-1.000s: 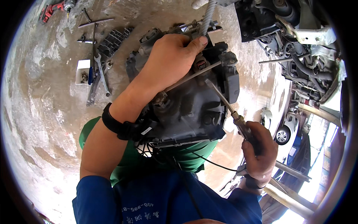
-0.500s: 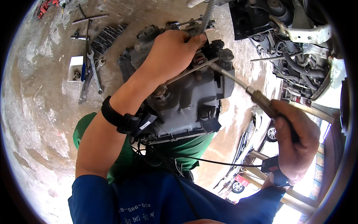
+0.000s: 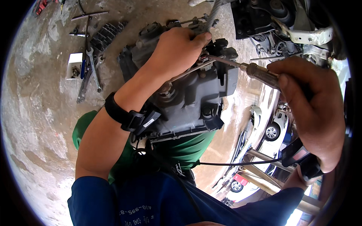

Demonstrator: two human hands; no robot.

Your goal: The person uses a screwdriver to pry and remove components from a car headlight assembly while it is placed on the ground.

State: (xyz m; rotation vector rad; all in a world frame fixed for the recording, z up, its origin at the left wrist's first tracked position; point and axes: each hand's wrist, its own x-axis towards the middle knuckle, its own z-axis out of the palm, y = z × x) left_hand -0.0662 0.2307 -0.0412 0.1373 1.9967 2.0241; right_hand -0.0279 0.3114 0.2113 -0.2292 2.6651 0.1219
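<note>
A large dark grey machine housing (image 3: pixel 184 101), with pipes and fittings on its top, stands in front of my green-trousered legs. My left hand (image 3: pixel 179 51) is closed at its far side, thumb against the lower end of a grey corrugated hose (image 3: pixel 213 15); the other fingertips are hidden. In my right hand (image 3: pixel 315 101) is a screwdriver (image 3: pixel 262 73) with a translucent handle, held from the right. Its thin shaft points left, with the tip at a small reddish fitting (image 3: pixel 204 58) beside my left hand. A thin metal rod (image 3: pixel 192 71) crosses the housing just below that fitting.
On the floor to the left lie wrenches (image 3: pixel 93 71), a white box of small parts (image 3: pixel 74 60), a dark ribbed part (image 3: pixel 107 35) and a T-handle (image 3: pixel 89 16). Car parts (image 3: pixel 283 22) hang at upper right. A black cable (image 3: pixel 241 164) runs to my right wrist.
My right hand has moved right and up, and the screwdriver lies flatter, its tip now at the reddish fitting. My left hand has barely shifted.
</note>
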